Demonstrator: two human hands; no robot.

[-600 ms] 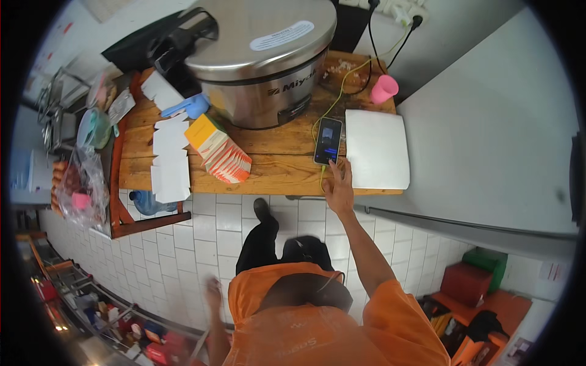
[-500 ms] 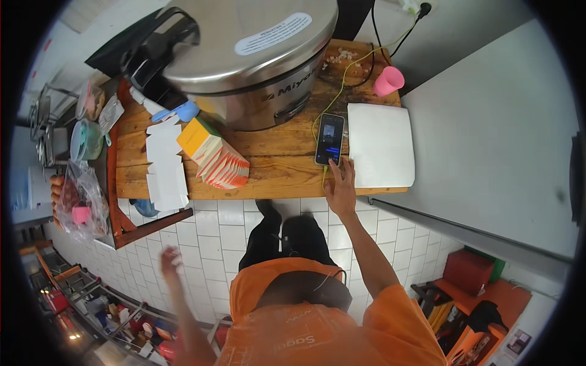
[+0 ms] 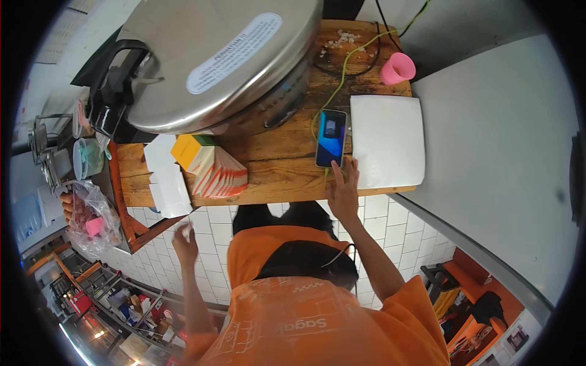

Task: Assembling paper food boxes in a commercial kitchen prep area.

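A phone [image 3: 331, 139] with a lit blue screen lies on the wooden table, a yellow-green cable [image 3: 326, 174] at its lower end. My right hand [image 3: 343, 192] is open over the table's front edge, fingers apart, one fingertip at the bottom of the screen. It grips nothing. Right beside it lies a white rectangular sheet or board [image 3: 387, 141]. My left hand [image 3: 185, 245] hangs in the air below the table's front edge, left of my body. Its fingers bend loosely, with nothing visible in them. Nearest to it is an unfolded white carton [image 3: 168, 180] on the table.
A large steel pot with a lid [image 3: 213, 67] takes up the back of the wooden table [image 3: 274, 174]. Folded red-and-white paper packets [image 3: 221, 177] sit before it. A pink cup [image 3: 397, 68] lies at the back right. A clear plastic bag [image 3: 91, 216] hangs at the left.
The phone's screen has changed to a blue picture. My left hand has risen toward the table edge and its fingers look more bent. The view has shifted, and the right hand stays by the phone.
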